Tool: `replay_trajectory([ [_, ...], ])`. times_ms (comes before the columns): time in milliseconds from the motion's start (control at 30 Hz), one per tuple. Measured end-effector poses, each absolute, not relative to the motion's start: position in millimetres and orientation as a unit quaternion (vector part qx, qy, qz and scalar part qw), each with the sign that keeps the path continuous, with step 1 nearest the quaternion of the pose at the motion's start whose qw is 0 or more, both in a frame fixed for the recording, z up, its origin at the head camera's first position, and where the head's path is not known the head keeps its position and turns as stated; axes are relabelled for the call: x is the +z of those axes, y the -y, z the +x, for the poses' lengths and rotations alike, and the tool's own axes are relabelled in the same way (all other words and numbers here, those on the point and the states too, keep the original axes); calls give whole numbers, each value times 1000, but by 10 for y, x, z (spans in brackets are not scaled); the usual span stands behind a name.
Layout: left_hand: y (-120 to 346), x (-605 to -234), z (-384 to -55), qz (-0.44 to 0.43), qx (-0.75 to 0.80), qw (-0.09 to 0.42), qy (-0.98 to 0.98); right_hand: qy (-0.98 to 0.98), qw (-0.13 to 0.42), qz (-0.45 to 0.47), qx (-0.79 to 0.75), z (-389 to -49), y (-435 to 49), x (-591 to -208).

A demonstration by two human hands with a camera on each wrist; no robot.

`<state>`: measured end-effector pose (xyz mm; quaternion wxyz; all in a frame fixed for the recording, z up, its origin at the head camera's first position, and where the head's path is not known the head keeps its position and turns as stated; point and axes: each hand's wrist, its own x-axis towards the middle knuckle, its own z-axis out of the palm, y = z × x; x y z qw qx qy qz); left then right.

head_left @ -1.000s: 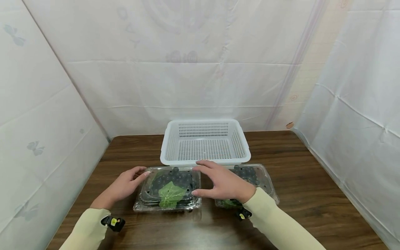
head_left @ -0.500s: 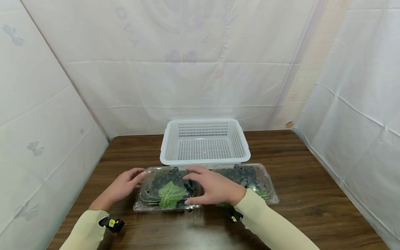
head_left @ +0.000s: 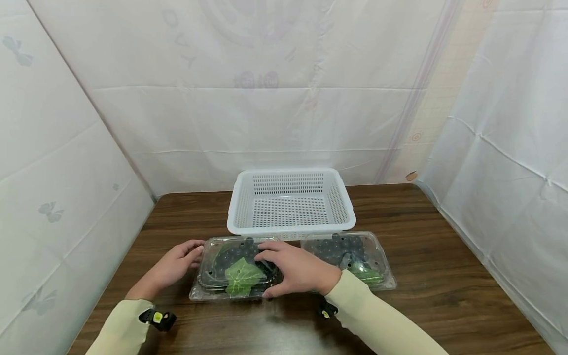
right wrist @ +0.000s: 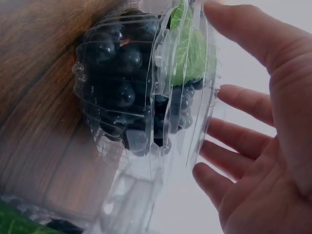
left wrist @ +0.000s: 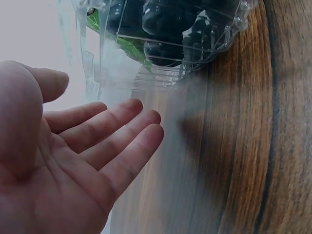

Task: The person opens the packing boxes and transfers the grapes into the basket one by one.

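Note:
A clear plastic clamshell of dark grapes [head_left: 237,254], with a green leaf [head_left: 243,277] under its lid, lies on the table between both hands. At its left end is my left hand [head_left: 174,266], fingers loosely extended; the left wrist view shows a gap between fingertips [left wrist: 134,105] and the plastic. Over its right end reaches my right hand [head_left: 299,268], thumb spread toward the near side. Its fingertips [right wrist: 209,124] lie at the lid in the right wrist view; whether all of them touch cannot be told. Another grape clamshell [head_left: 341,249] sits to the right, partly behind that hand.
Behind the clamshells stands a white perforated plastic basket [head_left: 290,230] with nothing in it. The brown wood-grain table [head_left: 430,266] ends at pale sheeting [head_left: 266,123] on the back and both sides.
My right hand has moved left and come down over the right end of the left clamshell, uncovering more of the right one. The left hand has shifted slightly left.

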<state>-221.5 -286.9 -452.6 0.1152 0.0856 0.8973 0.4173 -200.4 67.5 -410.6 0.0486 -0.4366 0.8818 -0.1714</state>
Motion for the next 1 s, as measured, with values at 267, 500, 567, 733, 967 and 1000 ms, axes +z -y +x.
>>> replay_trajectory([
  [267,2846,-4529,-2201,75,404,119,-904,-884,8,-446,-137,-2024,-625,-4163],
  [500,2856,-4529,-2201,69,419,126,-896,-887,-16,-447,-115,-2016,-581,-4175],
  [567,2865,-4535,-2200,75,424,132,-893,-888,-20,-446,-111,-2012,-573,-4177],
  [733,2894,-4546,-2197,88,453,152,-874,-890,-29,-443,-98,-2005,-551,-4191],
  [967,2961,-4590,-2215,113,496,176,-843,-890,-38,-447,-77,-1983,-518,-4191],
  [1000,2970,-4598,-2220,115,501,179,-839,-890,-40,-448,-73,-1979,-516,-4189],
])
